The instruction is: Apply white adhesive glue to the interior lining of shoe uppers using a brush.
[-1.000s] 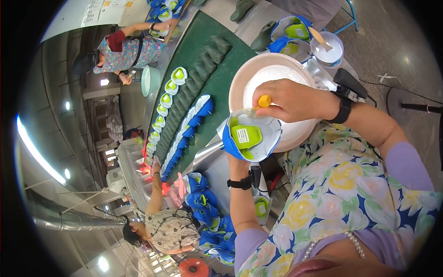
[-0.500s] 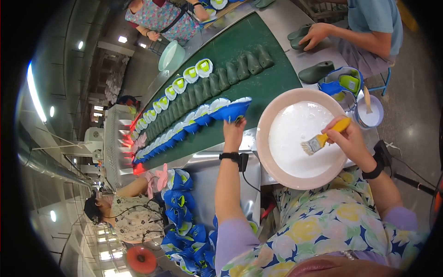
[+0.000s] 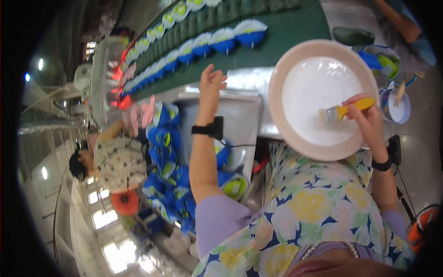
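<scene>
My right hand (image 3: 367,117) grips a paintbrush (image 3: 344,111) by its yellow handle. The pale bristles hang over or touch the white liquid (image 3: 318,92) in a wide pinkish basin (image 3: 279,83); which of the two I cannot tell. Nothing is in my left hand (image 3: 212,83), whose fingers are partly spread above the far edge of a metal tray (image 3: 240,115). Beyond it, a row of blue and white shoe uppers, the nearest one (image 3: 251,34) largest in view, lies on a green conveyor belt (image 3: 295,27). Several more blue uppers (image 3: 166,171) are heaped at the tray's left side.
Dark green shoe lasts (image 3: 217,16) line the belt beyond the uppers. Right of the basin stand a small pot of white liquid (image 3: 397,106), another last (image 3: 353,36) and a blue and lime upper (image 3: 383,62). A co-worker (image 3: 120,161) is at the left; another person's arm (image 3: 401,21) shows at far right.
My left hand has let go of the blue upper, which now lies at the end of the row, and has drawn back toward the tray. The whole view has shifted; the brush stays over the basin.
</scene>
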`<state>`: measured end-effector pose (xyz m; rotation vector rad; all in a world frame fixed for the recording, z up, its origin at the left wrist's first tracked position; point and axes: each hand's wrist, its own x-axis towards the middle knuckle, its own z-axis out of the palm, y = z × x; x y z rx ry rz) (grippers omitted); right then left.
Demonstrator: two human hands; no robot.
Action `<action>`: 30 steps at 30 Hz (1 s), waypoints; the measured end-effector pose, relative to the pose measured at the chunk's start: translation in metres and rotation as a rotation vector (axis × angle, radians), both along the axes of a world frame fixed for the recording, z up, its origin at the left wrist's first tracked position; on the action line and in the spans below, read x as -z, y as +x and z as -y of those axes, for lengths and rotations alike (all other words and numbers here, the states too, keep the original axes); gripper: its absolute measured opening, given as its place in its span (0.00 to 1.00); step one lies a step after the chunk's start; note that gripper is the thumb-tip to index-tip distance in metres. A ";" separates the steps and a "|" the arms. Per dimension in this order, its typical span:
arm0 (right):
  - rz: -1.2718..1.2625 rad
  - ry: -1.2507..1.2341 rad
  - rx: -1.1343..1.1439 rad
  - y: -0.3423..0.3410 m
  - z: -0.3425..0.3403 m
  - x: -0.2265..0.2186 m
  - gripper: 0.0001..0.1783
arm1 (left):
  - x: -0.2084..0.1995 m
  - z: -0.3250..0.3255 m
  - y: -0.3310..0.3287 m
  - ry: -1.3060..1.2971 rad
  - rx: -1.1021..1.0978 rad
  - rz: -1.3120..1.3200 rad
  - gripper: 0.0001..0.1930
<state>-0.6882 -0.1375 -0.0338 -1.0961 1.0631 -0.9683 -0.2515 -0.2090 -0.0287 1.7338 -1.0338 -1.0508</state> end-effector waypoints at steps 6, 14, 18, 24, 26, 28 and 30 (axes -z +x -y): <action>0.033 -0.030 -0.035 0.021 -0.005 -0.008 0.09 | 0.011 -0.185 0.109 0.461 -0.183 1.114 0.33; -0.209 -0.435 -0.018 0.046 -0.029 -0.016 0.07 | 0.022 -0.208 0.088 0.506 -0.043 0.943 0.27; -0.244 -0.484 -0.172 0.065 -0.042 -0.022 0.08 | 0.016 -0.149 0.003 0.009 0.210 1.175 0.24; -0.405 -0.589 -0.080 0.030 -0.040 -0.023 0.07 | 0.004 -0.140 -0.026 -0.137 0.505 0.762 0.18; -0.258 -0.478 0.037 0.016 -0.035 -0.035 0.09 | -0.010 -0.150 -0.010 -0.122 0.757 0.946 0.20; -0.294 -0.480 0.035 0.011 -0.031 -0.036 0.09 | -0.002 -0.171 -0.003 -0.080 0.868 1.018 0.21; -0.394 -0.524 0.038 0.010 -0.029 -0.034 0.10 | 0.003 -0.182 -0.008 -0.064 0.957 1.126 0.22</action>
